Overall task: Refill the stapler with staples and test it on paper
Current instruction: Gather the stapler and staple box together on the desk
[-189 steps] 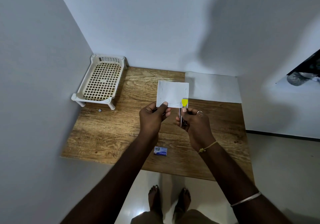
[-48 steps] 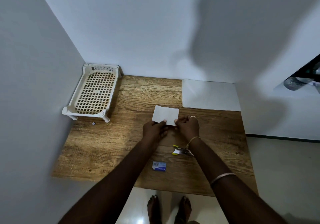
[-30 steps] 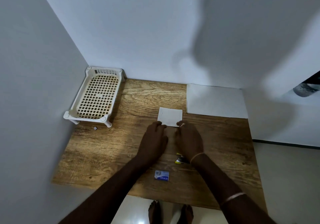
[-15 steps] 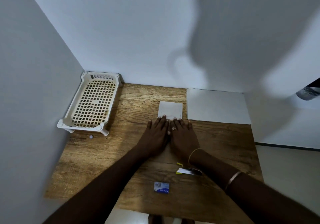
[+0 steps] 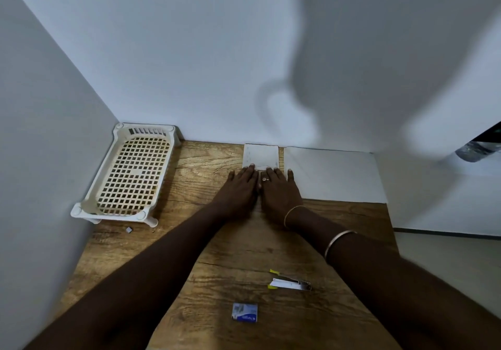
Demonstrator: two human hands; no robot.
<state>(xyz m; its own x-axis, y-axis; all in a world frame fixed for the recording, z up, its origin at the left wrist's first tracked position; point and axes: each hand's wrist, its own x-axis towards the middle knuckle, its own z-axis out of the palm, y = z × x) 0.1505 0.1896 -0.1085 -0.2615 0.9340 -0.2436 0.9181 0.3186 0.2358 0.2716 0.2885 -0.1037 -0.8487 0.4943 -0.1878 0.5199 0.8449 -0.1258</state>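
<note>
White paper (image 5: pixel 260 157): lies at far desk (image 5: pixel 222 254) edge, beside sheet (image 5: pixel 336 176).
Hands: left hand (image 5: pixel 240 191), right hand (image 5: pixel 279 189) flat, released, fingertips on paper.
Tip: press evenly; keep paper square.

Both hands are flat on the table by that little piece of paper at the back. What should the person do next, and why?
Probably lift both hands away. The small folded paper lies flat at the table's back edge beside the larger white sheet, with the left hand and right hand open at its near edge. The stapler and staple box already lie apart, nearer the person, so the test looks done.
</note>
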